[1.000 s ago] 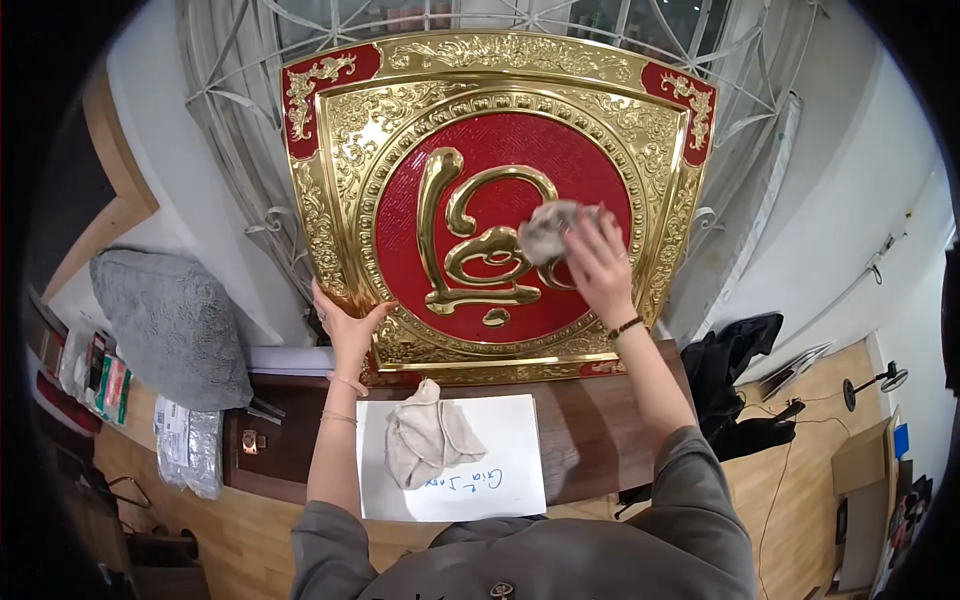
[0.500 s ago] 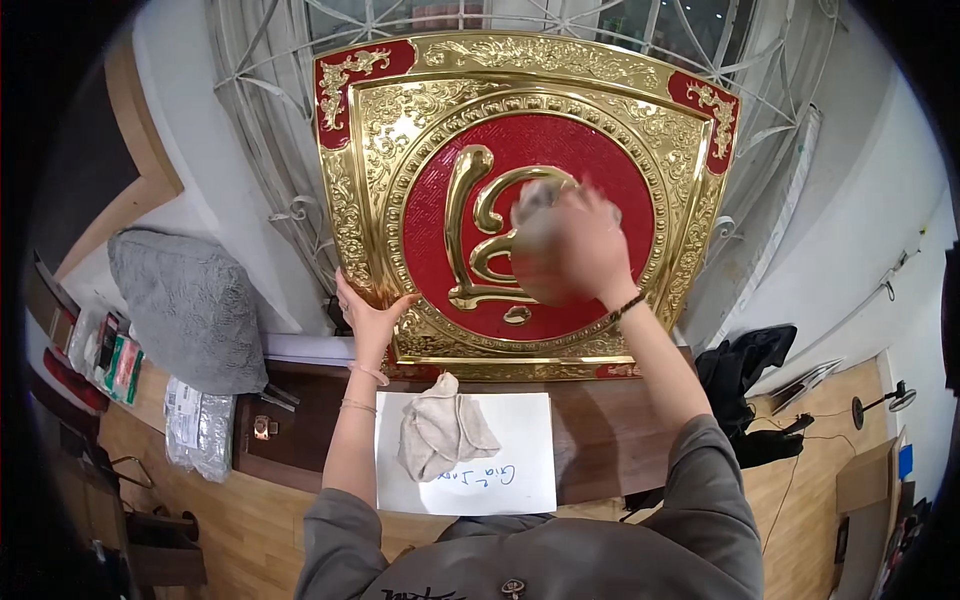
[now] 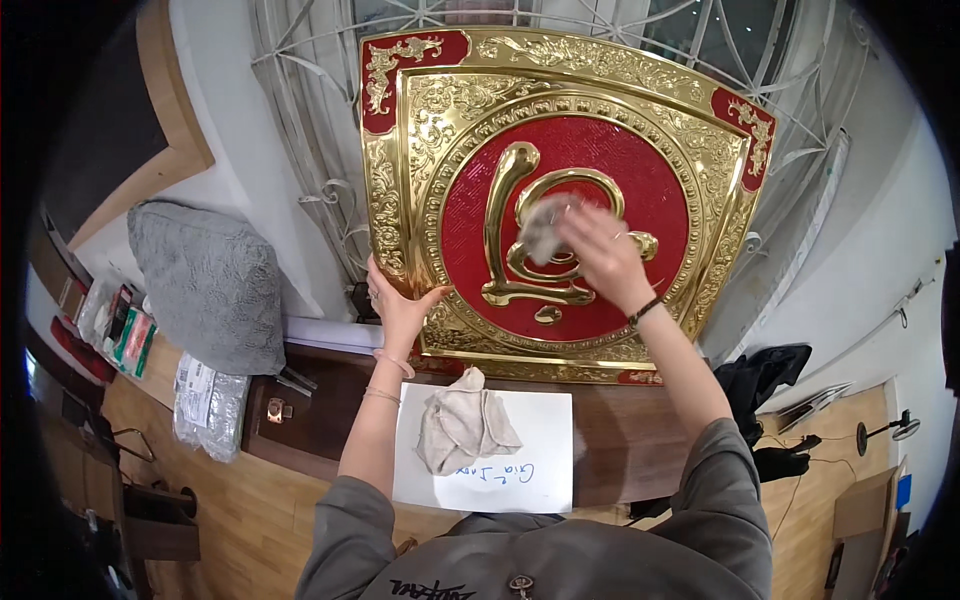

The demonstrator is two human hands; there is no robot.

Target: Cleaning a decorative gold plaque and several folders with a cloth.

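A large gold-and-red embossed plaque [image 3: 590, 72] leans upright at the back of the brown table, with a raised gold character on its round red centre. My right hand [image 3: 603, 250] presses a greyish cloth [image 3: 543, 228] against the middle of that character. At the plaque's lower left edge, my left hand [image 3: 402, 308] grips the frame, thumb on the front and fingers round the side. Below the plaque, a beige folded cloth [image 3: 462, 428] lies on a white sheet of paper [image 3: 535, 490] with blue handwriting.
To the left are a grey plush cushion [image 3: 208, 285], a plastic-wrapped parcel [image 3: 208, 405] and a wristwatch-like object [image 3: 280, 409] on the brown table [image 3: 625, 440]. White window grilles [image 3: 300, 110] stand behind the plaque. Black fabric [image 3: 765, 380] hangs at the right.
My right hand, blurred before, has shifted slightly with the cloth across the character. The whole view has swung a little, so everything sits farther right. My left hand keeps its grip on the frame.
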